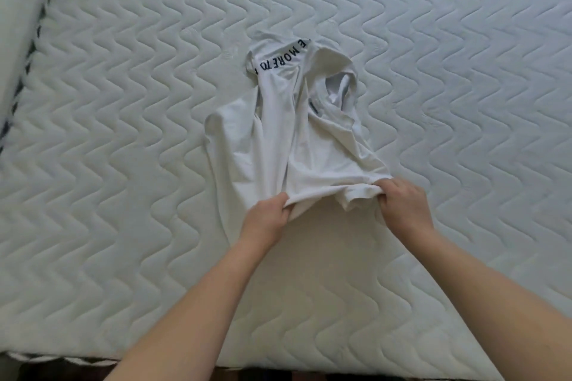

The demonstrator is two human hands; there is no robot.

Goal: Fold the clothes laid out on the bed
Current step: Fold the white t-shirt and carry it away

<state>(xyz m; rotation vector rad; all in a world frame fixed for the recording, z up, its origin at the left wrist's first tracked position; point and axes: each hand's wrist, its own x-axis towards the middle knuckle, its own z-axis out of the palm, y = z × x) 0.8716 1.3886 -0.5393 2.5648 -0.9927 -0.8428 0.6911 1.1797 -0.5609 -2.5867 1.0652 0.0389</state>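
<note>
A white T-shirt (297, 130) with black lettering near its far end lies crumpled and bunched in the middle of the bed, its neck opening showing at the upper right. My left hand (267, 219) pinches the near edge of the fabric at the left. My right hand (402, 202) grips the same near edge further right, fingers curled into the cloth. The stretch of cloth between the two hands is lifted a little off the mattress.
The bed is a white quilted mattress (123, 133) with a wavy stitch pattern, wide on all sides of the shirt. Its near edge (278, 371) runs along the bottom. A dark-trimmed edge (34, 49) slants down the far left.
</note>
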